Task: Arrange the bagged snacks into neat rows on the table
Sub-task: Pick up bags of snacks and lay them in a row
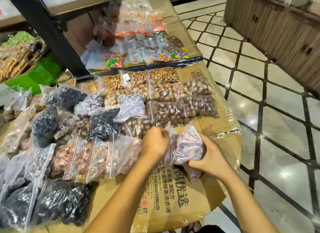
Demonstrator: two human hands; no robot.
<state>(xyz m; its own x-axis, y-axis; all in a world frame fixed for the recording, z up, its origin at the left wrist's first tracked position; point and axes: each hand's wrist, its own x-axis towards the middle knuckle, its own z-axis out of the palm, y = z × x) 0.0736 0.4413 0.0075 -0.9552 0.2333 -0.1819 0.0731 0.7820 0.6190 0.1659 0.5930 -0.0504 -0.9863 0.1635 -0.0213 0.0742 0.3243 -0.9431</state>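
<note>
A clear zip bag of purplish-brown snacks is held over the cardboard-covered table near its front right. My left hand is clenched on the bag's left top edge. My right hand grips its lower right side. Behind it lie rows of bagged brown nuts and lighter nuts. To the left stands a line of pinkish-brown bags with red zips. Dark, nearly black bags are heaped at the front left.
Bags of colourful candy and orange snacks lie at the far end. A dark shelf post rises at the back left, next to a green box. Tiled floor runs along the table's right edge.
</note>
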